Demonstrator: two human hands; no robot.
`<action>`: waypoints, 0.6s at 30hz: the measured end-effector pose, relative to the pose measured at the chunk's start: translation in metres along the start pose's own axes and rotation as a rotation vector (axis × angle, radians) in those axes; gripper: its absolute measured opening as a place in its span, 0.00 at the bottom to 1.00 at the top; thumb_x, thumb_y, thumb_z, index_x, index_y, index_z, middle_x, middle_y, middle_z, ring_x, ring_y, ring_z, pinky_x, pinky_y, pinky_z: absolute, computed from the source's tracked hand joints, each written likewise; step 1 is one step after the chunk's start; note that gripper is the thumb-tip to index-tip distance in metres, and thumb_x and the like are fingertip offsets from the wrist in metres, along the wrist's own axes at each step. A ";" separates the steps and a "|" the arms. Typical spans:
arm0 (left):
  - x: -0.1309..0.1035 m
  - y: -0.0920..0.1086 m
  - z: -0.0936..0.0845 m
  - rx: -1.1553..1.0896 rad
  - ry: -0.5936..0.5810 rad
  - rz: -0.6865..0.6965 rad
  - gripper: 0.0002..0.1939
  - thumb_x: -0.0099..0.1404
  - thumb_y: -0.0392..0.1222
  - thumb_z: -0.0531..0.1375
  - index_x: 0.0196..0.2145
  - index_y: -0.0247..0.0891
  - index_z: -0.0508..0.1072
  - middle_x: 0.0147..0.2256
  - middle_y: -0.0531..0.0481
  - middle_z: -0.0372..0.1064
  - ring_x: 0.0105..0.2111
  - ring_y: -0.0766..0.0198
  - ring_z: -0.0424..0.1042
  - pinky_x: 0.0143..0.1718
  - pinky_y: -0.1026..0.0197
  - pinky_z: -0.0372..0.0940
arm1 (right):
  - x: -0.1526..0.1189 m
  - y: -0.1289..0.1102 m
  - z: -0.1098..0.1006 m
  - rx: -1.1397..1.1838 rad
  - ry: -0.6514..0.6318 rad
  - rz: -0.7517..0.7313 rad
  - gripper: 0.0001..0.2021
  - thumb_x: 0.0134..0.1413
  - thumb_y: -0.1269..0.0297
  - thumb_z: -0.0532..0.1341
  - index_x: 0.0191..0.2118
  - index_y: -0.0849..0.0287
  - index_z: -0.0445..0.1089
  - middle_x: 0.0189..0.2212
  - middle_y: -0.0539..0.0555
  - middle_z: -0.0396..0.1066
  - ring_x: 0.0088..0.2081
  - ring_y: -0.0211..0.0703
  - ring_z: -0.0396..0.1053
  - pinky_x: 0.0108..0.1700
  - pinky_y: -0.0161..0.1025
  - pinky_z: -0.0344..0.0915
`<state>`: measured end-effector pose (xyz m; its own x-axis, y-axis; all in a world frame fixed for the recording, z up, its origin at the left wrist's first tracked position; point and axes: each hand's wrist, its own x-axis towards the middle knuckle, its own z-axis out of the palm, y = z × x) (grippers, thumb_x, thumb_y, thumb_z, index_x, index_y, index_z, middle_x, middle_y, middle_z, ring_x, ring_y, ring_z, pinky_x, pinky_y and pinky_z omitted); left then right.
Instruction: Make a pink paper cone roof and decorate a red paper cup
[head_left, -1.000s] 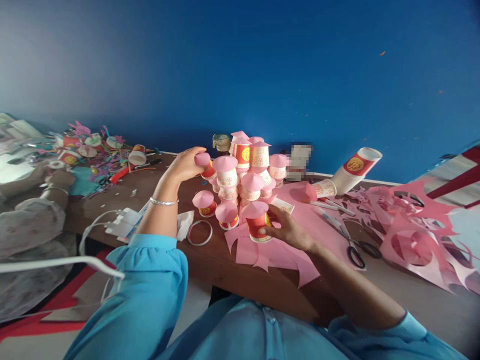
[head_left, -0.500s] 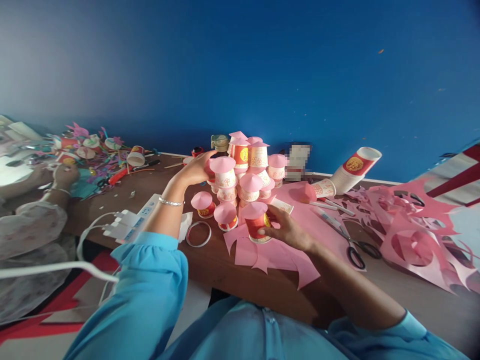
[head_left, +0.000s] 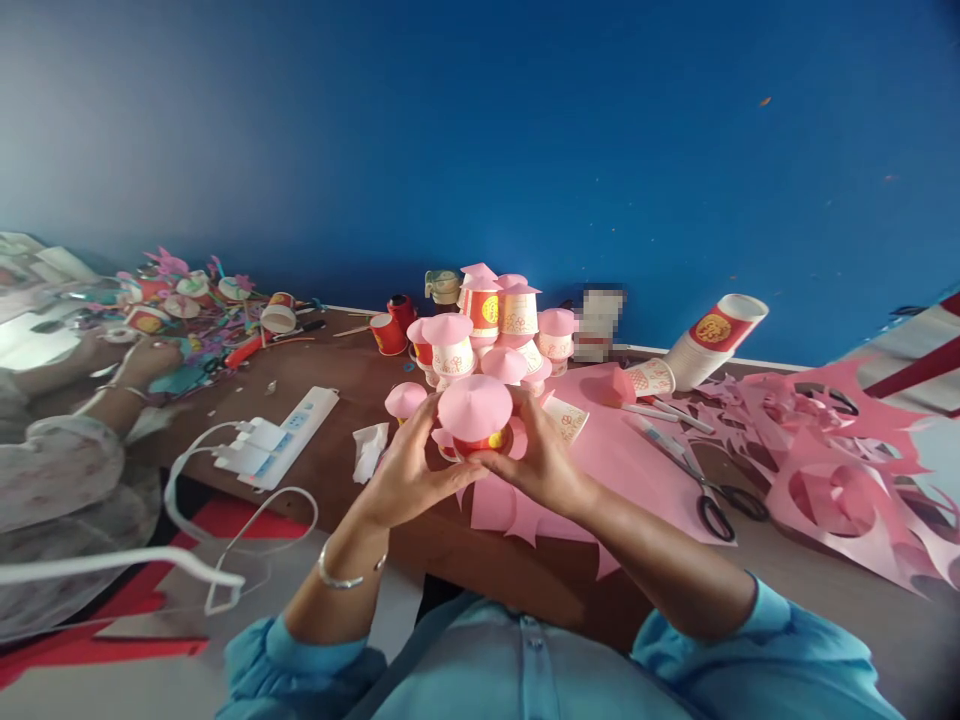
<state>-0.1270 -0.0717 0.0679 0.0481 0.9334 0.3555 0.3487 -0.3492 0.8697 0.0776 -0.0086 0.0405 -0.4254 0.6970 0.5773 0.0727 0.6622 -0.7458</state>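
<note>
A red paper cup with a pink cone top (head_left: pixel 475 408) is held up between both hands, in front of the stacked cups. My left hand (head_left: pixel 409 465) is on its left side, thumb reaching below it. My right hand (head_left: pixel 546 455) is on its right side, thumb near the other thumb. Behind it stand several upturned cups with pink cone tops, such as a white one (head_left: pixel 450 350) and a red one (head_left: pixel 481 308). Another topped cup (head_left: pixel 406 402) is just past my left fingers. Pink paper (head_left: pixel 615 450) lies beneath and to the right.
A power strip (head_left: pixel 300 425) with plugs and white cables lies left. Scissors (head_left: pixel 720 495), pink scraps (head_left: pixel 832 500) and a leaning stack of cups (head_left: pixel 694 360) are right. At far left a person's hand (head_left: pixel 161 355) is near craft pieces. A blue wall (head_left: pixel 540 130) rises behind.
My left hand has come from the back-left cups to the red cup. My right hand has lifted that cup and moved it slightly left. The co-worker's hand has shifted right.
</note>
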 end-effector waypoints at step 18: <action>0.174 -0.065 -0.092 0.184 0.521 -0.058 0.29 0.51 0.45 0.74 0.50 0.36 0.75 0.49 0.42 0.79 0.52 0.47 0.78 0.57 0.47 0.73 | -0.031 0.010 -0.021 -0.045 -0.226 0.156 0.16 0.66 0.63 0.68 0.57 0.54 0.74 0.46 0.57 0.83 0.46 0.49 0.82 0.50 0.49 0.81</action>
<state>-0.2277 0.1057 0.1050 -0.4293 0.7702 0.4716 0.4972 -0.2344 0.8354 0.1102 -0.0176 0.0224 -0.5959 0.7156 0.3644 0.1909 0.5670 -0.8013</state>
